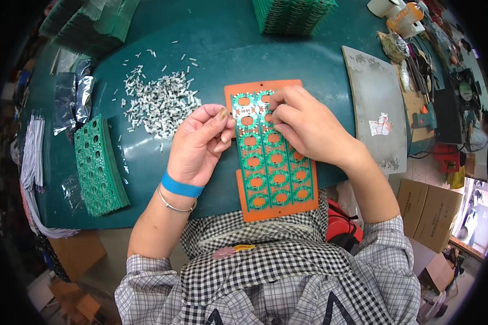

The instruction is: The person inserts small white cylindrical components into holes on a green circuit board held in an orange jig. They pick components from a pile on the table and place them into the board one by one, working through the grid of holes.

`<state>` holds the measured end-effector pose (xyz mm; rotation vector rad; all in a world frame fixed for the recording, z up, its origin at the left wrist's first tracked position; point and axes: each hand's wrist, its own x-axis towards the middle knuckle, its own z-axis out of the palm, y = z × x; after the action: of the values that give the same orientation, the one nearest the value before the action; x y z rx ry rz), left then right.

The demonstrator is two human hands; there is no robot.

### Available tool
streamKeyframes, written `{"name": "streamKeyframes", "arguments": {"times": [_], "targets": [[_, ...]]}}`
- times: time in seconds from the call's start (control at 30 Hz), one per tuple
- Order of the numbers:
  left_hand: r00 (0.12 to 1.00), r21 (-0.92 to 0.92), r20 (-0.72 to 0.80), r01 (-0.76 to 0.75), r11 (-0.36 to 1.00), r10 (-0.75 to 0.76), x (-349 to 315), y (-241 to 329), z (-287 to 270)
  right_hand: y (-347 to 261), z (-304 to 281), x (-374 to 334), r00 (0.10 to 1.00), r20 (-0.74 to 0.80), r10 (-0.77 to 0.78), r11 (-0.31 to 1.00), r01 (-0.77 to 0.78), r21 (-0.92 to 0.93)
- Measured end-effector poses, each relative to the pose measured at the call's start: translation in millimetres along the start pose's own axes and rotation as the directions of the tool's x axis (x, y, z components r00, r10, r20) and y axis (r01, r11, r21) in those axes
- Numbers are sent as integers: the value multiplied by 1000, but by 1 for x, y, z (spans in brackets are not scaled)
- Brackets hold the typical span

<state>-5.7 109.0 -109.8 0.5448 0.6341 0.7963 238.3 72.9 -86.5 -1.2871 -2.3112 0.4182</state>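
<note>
From where I stand, a flat green circuit-board panel with rows of oval cut-outs [264, 168] lies face up on a slightly larger flat orange board [282, 214], whose colour shows through the ovals. The orange board sits squarely before the person, its near end reaching past the edge of the dark green desk [211, 54], probably to bring the panel close to the body.

The left hand [196, 142] hovers at the panel's upper left edge, thumb and forefinger drawn nearly together, the other fingers loosely curled; I cannot tell whether a tiny piece sits in that pinch. The right hand [312, 124] bends over the panel's upper right, fingers half curled and tips down at its surface; they hide whatever they may have hold of.

A loose heap of small white and silvery pieces [160, 103] is spread straight on the desk, not in a tray, seemingly so that the left hand can reach it easily. Beyond it lies a shiny black and silver plastic pouch [73, 97], its contents hidden. The brown cardboard box [431, 211] at the far right shows only its outside.
</note>
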Motion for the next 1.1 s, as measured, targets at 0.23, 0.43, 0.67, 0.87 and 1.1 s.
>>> {"name": "streamKeyframes", "arguments": {"times": [0.23,0.43,0.67,0.87,1.1], "targets": [[1000,52,-10,-4,999,4,-2,-1,0,-3,2,-3,997,-45,-55,998,53,-43],[996,89,85,-30,996,22,-4,-6,3,-26,-1,10,959,-283,14,982,40,184],[985,39,170,23,999,-29,-6,-8,5,-37,13,24,874,-472,-114,966,209,153],[977,39,189,96,995,-102,-8,-4,8,-30,8,22,845,-461,-269,949,314,22],[989,-66,-42,-143,988,140,0,21,-8,-26,-11,-9,977,-182,115,975,-76,209]]}}
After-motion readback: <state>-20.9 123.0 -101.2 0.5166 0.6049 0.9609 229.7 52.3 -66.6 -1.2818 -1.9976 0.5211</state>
